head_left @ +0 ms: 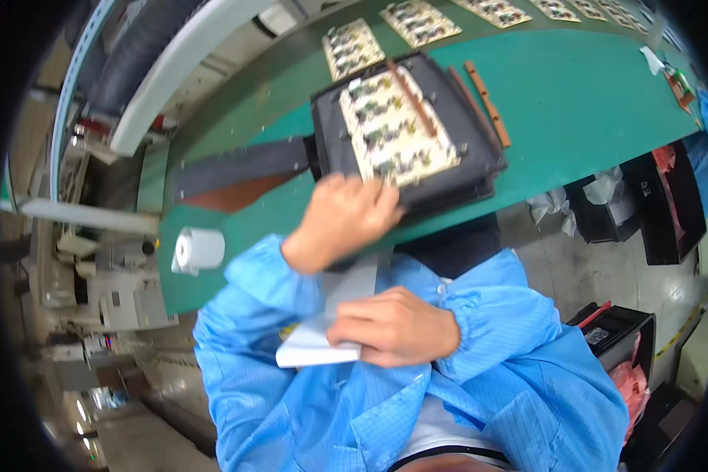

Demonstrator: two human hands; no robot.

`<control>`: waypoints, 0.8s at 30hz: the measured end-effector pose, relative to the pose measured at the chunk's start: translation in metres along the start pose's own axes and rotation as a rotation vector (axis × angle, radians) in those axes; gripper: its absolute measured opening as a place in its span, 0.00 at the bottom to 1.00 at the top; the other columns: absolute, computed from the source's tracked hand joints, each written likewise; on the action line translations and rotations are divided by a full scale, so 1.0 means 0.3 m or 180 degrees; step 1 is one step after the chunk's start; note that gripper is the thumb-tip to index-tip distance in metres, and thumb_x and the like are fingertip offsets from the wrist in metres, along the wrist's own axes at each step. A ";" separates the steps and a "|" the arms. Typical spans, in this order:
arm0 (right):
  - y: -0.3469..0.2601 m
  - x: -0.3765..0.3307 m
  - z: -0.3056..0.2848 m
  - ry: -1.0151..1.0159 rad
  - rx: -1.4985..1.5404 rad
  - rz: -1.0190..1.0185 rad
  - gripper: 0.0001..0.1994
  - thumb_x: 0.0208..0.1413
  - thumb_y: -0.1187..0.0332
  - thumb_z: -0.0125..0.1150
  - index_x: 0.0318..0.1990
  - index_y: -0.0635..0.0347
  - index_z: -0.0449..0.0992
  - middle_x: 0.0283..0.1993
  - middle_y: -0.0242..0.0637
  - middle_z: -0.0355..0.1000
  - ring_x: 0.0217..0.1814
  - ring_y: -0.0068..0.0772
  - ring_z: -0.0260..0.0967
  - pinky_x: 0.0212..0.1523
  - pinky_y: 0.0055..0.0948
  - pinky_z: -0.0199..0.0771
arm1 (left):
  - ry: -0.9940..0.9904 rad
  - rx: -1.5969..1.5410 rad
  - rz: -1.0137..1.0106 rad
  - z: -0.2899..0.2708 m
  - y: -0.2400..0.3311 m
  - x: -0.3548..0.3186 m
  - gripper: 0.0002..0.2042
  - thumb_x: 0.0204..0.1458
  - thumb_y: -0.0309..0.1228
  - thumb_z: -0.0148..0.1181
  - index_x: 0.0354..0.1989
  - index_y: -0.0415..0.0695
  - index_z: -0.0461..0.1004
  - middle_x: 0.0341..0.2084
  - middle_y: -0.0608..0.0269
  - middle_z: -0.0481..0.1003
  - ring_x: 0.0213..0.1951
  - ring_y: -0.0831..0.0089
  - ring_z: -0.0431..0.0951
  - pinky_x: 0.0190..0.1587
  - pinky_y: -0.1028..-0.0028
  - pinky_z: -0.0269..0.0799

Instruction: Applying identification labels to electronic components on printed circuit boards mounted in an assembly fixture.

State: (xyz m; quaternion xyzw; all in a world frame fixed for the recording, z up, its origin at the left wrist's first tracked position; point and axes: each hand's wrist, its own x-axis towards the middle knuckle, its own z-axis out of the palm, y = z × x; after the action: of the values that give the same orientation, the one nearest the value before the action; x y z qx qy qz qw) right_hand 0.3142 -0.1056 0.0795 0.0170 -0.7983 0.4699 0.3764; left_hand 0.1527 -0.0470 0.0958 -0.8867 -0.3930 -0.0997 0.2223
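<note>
My left hand (342,220) is closed, knuckles up, at the near edge of a black tray-like fixture (480,169). Whatever its fingers hold, if anything, is hidden. On the fixture lies a cream circuit board panel (370,110) carrying several groups of small parts, with a brown strip (411,98) across it. Close to my body, my right hand (393,326) is closed around a white, flat, block-like piece (311,346). Between the two hands a pale grey surface (354,283) shows, blurred; I cannot tell whether it belongs to the white piece.
More board panels (418,22) line the far side of the green-topped table (558,102). Another brown strip (488,102) lies right of the fixture. A dark flat bar (244,169) and a white roll (199,249) are at left. Black bins (661,204) stand at right.
</note>
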 end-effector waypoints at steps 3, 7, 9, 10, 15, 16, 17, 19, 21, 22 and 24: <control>0.013 0.013 -0.092 0.0250 0.0195 0.0002 0.13 0.41 0.75 0.66 0.37 0.59 0.74 0.30 0.34 0.68 0.27 0.37 0.69 0.25 0.32 0.69 | 0.0065 -0.0119 0.0132 0.047 0.038 -0.023 0.15 0.46 0.44 0.65 0.22 0.49 0.67 0.15 0.70 0.63 0.18 0.74 0.67 0.21 0.73 0.59; 0.044 0.044 -0.217 0.0715 0.0231 0.0460 0.07 0.47 0.74 0.69 0.32 0.62 0.75 0.24 0.37 0.71 0.22 0.35 0.70 0.22 0.30 0.66 | 0.0092 -0.1133 -0.0017 0.044 -0.039 -0.053 0.13 0.45 0.38 0.65 0.18 0.46 0.68 0.14 0.66 0.63 0.17 0.71 0.67 0.19 0.70 0.60; 0.077 0.096 -0.277 0.0713 0.0073 0.0715 0.07 0.49 0.72 0.68 0.31 0.62 0.75 0.24 0.40 0.72 0.22 0.36 0.71 0.21 0.32 0.66 | 0.0453 -0.2204 -0.0849 0.019 -0.138 -0.070 0.10 0.40 0.32 0.65 0.18 0.42 0.71 0.15 0.58 0.68 0.18 0.64 0.70 0.19 0.68 0.64; 0.088 0.121 -0.313 0.0463 0.0014 0.1120 0.06 0.50 0.71 0.66 0.31 0.62 0.74 0.24 0.41 0.72 0.22 0.37 0.71 0.21 0.32 0.66 | 0.0243 -0.2991 -0.1355 0.000 -0.214 -0.083 0.17 0.47 0.44 0.60 0.20 0.40 0.72 0.17 0.58 0.71 0.18 0.67 0.71 0.20 0.72 0.64; 0.258 0.353 -0.444 -0.0180 -0.0640 0.1518 0.11 0.56 0.65 0.61 0.30 0.65 0.74 0.20 0.43 0.69 0.20 0.35 0.67 0.23 0.30 0.65 | 0.0759 -0.5094 -0.2283 0.058 -0.386 -0.140 0.15 0.55 0.39 0.59 0.34 0.36 0.70 0.28 0.64 0.73 0.32 0.81 0.72 0.35 0.79 0.67; 0.302 0.398 -0.454 -0.0350 -0.0652 0.1478 0.11 0.56 0.64 0.61 0.30 0.64 0.75 0.20 0.43 0.70 0.21 0.36 0.68 0.24 0.30 0.65 | 0.1122 -0.5074 -0.1533 0.088 -0.402 -0.160 0.08 0.50 0.23 0.63 0.34 0.36 0.70 0.29 0.64 0.73 0.33 0.82 0.73 0.36 0.80 0.68; 0.342 0.433 -0.452 -0.0516 -0.0658 0.1445 0.11 0.56 0.63 0.62 0.30 0.64 0.76 0.21 0.43 0.70 0.21 0.37 0.68 0.24 0.31 0.65 | 0.1182 -0.4879 -0.1933 0.116 -0.390 -0.189 0.07 0.51 0.22 0.61 0.35 0.36 0.70 0.29 0.64 0.74 0.32 0.82 0.73 0.34 0.81 0.69; 0.401 0.479 -0.437 -0.0713 -0.0842 0.1371 0.12 0.55 0.63 0.62 0.30 0.64 0.76 0.21 0.43 0.70 0.21 0.37 0.69 0.24 0.31 0.65 | 0.1363 -0.5201 -0.2613 0.183 -0.373 -0.242 0.05 0.52 0.22 0.60 0.35 0.37 0.70 0.29 0.64 0.74 0.31 0.83 0.74 0.33 0.82 0.69; 0.449 0.515 -0.416 -0.0961 -0.0956 0.1267 0.12 0.55 0.62 0.62 0.30 0.63 0.77 0.21 0.43 0.71 0.21 0.38 0.69 0.23 0.32 0.66 | 0.1410 -0.5616 -0.2635 0.233 -0.352 -0.297 0.04 0.55 0.23 0.59 0.33 0.38 0.70 0.27 0.66 0.75 0.31 0.85 0.74 0.33 0.82 0.68; 0.468 0.527 -0.413 -0.1222 -0.1241 0.1279 0.12 0.54 0.61 0.63 0.30 0.63 0.77 0.21 0.43 0.71 0.21 0.38 0.70 0.24 0.32 0.66 | 0.1375 -0.5526 -0.2771 0.249 -0.341 -0.322 0.04 0.56 0.24 0.59 0.32 0.38 0.70 0.26 0.66 0.75 0.31 0.85 0.73 0.32 0.82 0.68; 0.489 0.539 -0.397 -0.1519 -0.1405 0.1281 0.13 0.54 0.60 0.63 0.29 0.62 0.78 0.21 0.42 0.71 0.22 0.39 0.71 0.24 0.34 0.66 | 0.1343 -0.5783 -0.2712 0.263 -0.322 -0.361 0.05 0.57 0.25 0.58 0.30 0.38 0.71 0.26 0.67 0.75 0.31 0.86 0.73 0.31 0.83 0.68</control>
State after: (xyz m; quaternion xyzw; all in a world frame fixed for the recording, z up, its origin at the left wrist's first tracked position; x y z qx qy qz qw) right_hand 0.2121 0.1199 0.1038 -0.1126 -0.9329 0.3340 0.0747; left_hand 0.0085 -0.0232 0.0186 -0.4713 -0.4042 -0.5843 -0.5225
